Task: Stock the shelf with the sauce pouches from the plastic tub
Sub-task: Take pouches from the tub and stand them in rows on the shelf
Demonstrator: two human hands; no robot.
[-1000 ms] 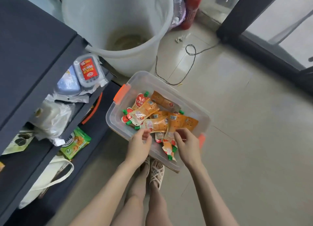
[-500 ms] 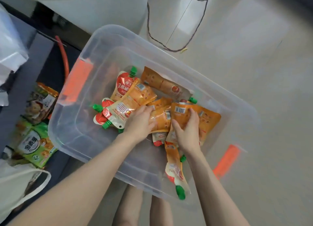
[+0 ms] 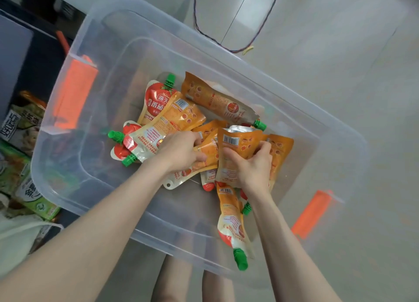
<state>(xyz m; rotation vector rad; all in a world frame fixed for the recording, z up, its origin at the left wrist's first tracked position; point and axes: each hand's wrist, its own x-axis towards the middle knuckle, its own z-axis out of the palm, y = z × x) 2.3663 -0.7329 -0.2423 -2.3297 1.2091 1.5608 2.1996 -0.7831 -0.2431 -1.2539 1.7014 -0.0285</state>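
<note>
A clear plastic tub (image 3: 95, 188) with orange latches sits on the floor below me. Several orange and red sauce pouches with green caps lie piled in it. My left hand (image 3: 181, 152) is down in the pile, its fingers curled round an orange pouch (image 3: 208, 153) in the middle. My right hand (image 3: 251, 165) grips another orange pouch (image 3: 238, 140) with a barcode, lifting its top edge. A red tomato pouch (image 3: 156, 100) lies at the back of the pile. One pouch (image 3: 233, 224) lies against the near wall, cap toward me.
A dark shelf (image 3: 20, 59) stands at the left, with green snack packets (image 3: 20, 184) on its low level and a white bag (image 3: 13, 240) beside them. A dark cable (image 3: 238, 50) loops on the tiled floor behind the tub. My legs show under the tub.
The view has closed in on the tub. Both hands went from its near rim down into the pile and now each grips a pouch; the right one has raised its pouch.
</note>
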